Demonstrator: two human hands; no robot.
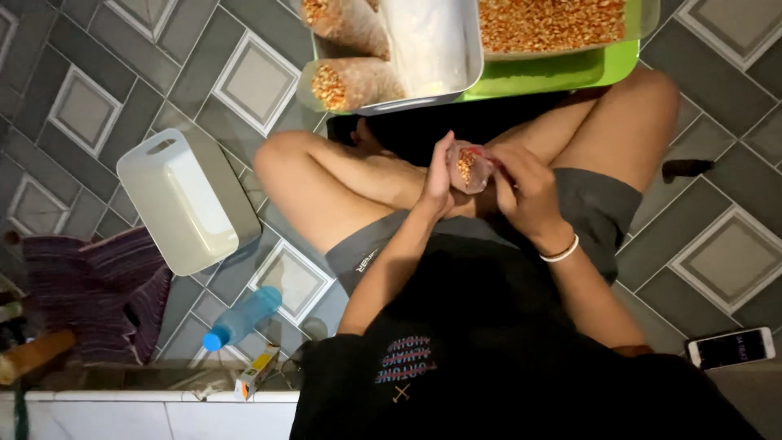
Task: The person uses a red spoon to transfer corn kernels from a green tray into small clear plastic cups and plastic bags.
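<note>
I see the person sitting cross-legged on the tiled floor (244, 81), and both hands meet over the lap, close to the body, which I judge keeps the small clear bag of corn kernels (470, 167) steady and its mouth upward so nothing spills. The left hand (438, 181) is curled around the bag's side, fingers closed against the plastic. The right hand (525, 191), a white band at its wrist, is closed at the bag's top, pinching what looks like a red tie; I cannot tell the pinch exactly. Just ahead of the knees sits a green tray (562, 72) carrying a metal tray (432, 49) with filled bags (350, 83) and a heap of loose kernels (550, 23), within easy reach. A white plastic tub (183, 200) lies well apart to the left.
</note>
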